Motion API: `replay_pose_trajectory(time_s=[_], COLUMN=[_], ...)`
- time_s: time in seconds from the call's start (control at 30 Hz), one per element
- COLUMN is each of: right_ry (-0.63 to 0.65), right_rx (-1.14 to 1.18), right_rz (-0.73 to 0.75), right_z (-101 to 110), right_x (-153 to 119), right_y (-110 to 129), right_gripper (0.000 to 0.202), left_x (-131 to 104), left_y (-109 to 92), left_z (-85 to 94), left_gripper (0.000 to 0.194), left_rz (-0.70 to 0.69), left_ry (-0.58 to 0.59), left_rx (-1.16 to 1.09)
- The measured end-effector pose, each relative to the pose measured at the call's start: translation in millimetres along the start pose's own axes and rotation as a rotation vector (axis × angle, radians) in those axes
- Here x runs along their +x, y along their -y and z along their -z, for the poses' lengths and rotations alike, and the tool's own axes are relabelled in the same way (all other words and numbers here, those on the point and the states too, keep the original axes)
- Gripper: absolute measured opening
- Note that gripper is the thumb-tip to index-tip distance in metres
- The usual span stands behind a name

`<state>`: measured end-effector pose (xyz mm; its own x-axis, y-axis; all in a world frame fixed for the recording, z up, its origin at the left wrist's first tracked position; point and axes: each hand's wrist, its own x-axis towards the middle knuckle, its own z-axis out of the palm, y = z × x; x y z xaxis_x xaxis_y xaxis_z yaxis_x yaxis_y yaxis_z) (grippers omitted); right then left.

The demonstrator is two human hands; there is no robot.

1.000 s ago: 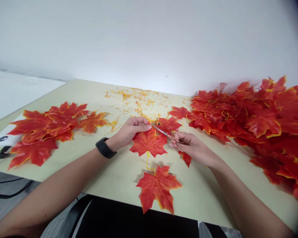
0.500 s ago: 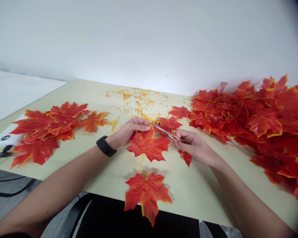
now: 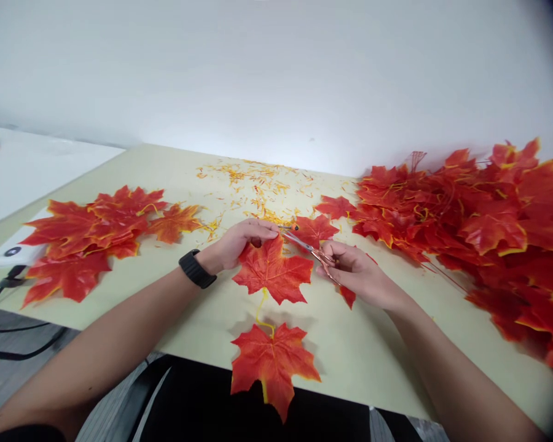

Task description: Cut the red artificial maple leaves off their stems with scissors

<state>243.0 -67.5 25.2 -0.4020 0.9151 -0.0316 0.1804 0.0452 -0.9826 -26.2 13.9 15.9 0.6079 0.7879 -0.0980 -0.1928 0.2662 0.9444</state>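
Observation:
Between the thumb and fingers of my left hand (image 3: pixel 243 244) is the upper edge of a red artificial maple leaf (image 3: pixel 274 270). My right hand (image 3: pixel 357 273) grips scissors (image 3: pixel 317 253) by the copper-coloured handles, their silver blades pointing at the leaf's top edge beside my left fingertips. From this leaf a yellow stem (image 3: pixel 262 310) runs down to a second maple leaf (image 3: pixel 274 365), which hangs over the table's front edge. Another red leaf (image 3: pixel 314 232) lies just behind the blades. Part of a leaf (image 3: pixel 348 296) shows beneath my right hand.
Yellow and orange trimmings (image 3: pixel 258 184) are scattered over the back of the table (image 3: pixel 203 325). Several maple leaves (image 3: pixel 92 227) lie at the left, partly over a white device (image 3: pixel 18 245) with a black cable. A large heap of leaves (image 3: pixel 461 215) fills the right side.
The held leaf and the scissors have shifted slightly left. The blades appear a little farther apart from my left fingertips, and the view has moved slightly.

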Motion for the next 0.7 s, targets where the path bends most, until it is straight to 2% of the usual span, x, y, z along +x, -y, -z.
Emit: replay_pose_trajectory(time_s=[0.13, 0.33, 0.7], right_ry=[0.04, 0.103, 0.112], right_rx=[-0.004, 0.0, -0.018], right_rz=[-0.034, -0.027, -0.051], right_z=[0.0, 2.0, -0.6], right_x=[-1.1, -1.2, 0.4], right_y=[-1.1, -0.2, 4.4], right_gripper=[0.043, 0.042, 0.048], left_x=[-2.7, -4.2, -6.1], left_y=[-2.9, -5.7, -6.1], left_z=[-4.5, -9.2, -7.0], left_gripper=[0.021, 0.015, 0.012], left_rz=[0.021, 0.035, 0.05], left_ry=[0.062, -0.002, 0.046], left_rx=[-0.001, -0.012, -0.014])
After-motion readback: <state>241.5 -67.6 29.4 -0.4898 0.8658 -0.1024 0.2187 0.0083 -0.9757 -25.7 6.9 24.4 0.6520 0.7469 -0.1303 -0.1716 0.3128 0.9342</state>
